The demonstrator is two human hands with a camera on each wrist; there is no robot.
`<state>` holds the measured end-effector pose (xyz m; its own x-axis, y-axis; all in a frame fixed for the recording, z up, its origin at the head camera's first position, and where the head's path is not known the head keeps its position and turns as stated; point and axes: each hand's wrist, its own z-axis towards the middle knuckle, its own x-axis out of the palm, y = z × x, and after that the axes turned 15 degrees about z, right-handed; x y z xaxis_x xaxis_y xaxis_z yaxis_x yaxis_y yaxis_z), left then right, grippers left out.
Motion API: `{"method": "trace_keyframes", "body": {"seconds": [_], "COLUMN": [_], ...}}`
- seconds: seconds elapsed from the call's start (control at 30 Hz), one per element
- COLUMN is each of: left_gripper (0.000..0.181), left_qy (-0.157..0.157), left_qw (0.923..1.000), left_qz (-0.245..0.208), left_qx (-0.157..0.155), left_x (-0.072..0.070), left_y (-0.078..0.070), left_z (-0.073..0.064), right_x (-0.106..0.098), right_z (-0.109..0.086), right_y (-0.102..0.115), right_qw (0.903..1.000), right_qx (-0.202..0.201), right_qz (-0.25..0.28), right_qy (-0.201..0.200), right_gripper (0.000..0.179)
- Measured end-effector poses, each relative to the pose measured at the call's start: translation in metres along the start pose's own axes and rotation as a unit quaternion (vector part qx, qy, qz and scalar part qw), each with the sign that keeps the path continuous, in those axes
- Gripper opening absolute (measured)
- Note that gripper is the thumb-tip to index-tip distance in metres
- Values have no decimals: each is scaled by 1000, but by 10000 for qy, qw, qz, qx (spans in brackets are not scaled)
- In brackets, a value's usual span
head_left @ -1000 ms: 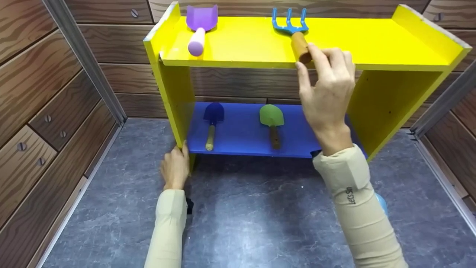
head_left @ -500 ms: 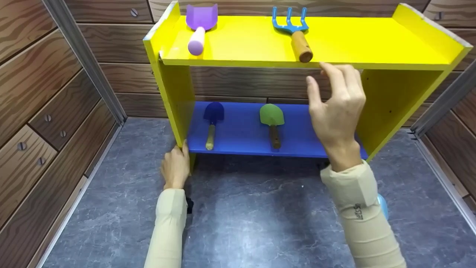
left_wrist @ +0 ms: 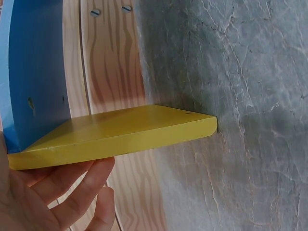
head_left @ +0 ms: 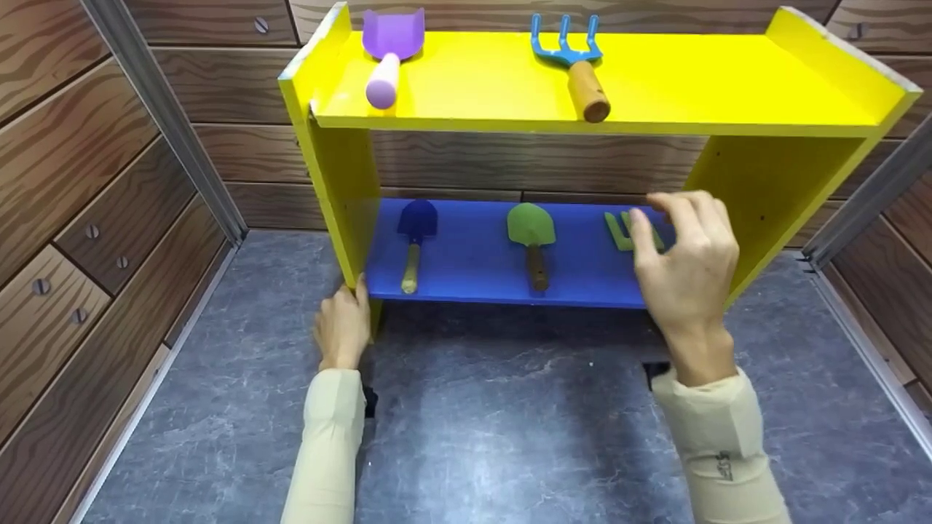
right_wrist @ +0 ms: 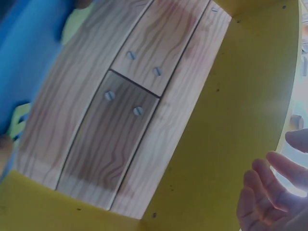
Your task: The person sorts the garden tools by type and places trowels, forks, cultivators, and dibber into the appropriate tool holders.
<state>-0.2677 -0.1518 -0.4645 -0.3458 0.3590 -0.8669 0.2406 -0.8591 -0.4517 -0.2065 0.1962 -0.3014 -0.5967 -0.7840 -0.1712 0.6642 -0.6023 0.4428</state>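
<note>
My left hand (head_left: 342,327) grips the front edge of the yellow shelf unit's left side panel (left_wrist: 130,139), fingers along its outer face in the left wrist view. My right hand (head_left: 688,266) hovers in front of the lower blue shelf board (head_left: 473,273), holding nothing, thumb and fingers apart. Behind that hand lies a green hand fork (head_left: 619,233), its handle hidden. Beside it on the board are a green trowel (head_left: 531,224) and a dark blue trowel (head_left: 419,218). A blue hand fork (head_left: 587,87) with a wooden handle and a purple scoop (head_left: 393,36) lie on the yellow top board.
The right side panel (head_left: 772,211) of the unit stands close to my right hand. Wood-patterned walls (head_left: 95,306) enclose the grey marbled floor (head_left: 480,407) on the sides and back.
My right hand has let go of the blue hand fork's handle and moved down and right to the lower board. The fork stays on top. My left hand has not moved.
</note>
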Motion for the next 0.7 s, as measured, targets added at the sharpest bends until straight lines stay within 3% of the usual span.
{"method": "trace_keyframes", "body": {"seconds": [0.27, 0.47, 0.7], "left_gripper": [55, 56, 57], "left_qy": [30, 116, 170], "left_qw": [10000, 9999, 9999], "left_qz": [18, 8, 19], "left_qx": [26, -28, -18], "left_x": [-2, -1, -1], "left_y": [0, 1, 1], "left_z": [0, 0, -1], "right_x": [-15, -24, -33], "right_z": [-21, -36, -54], "right_y": [-10, -18, -25], "right_qw": [9996, 9984, 9981], "right_qx": [190, 143, 324], "right_qz": [-135, -332, -378], "right_qy": [128, 443, 366], "right_gripper": [15, 17, 16]}}
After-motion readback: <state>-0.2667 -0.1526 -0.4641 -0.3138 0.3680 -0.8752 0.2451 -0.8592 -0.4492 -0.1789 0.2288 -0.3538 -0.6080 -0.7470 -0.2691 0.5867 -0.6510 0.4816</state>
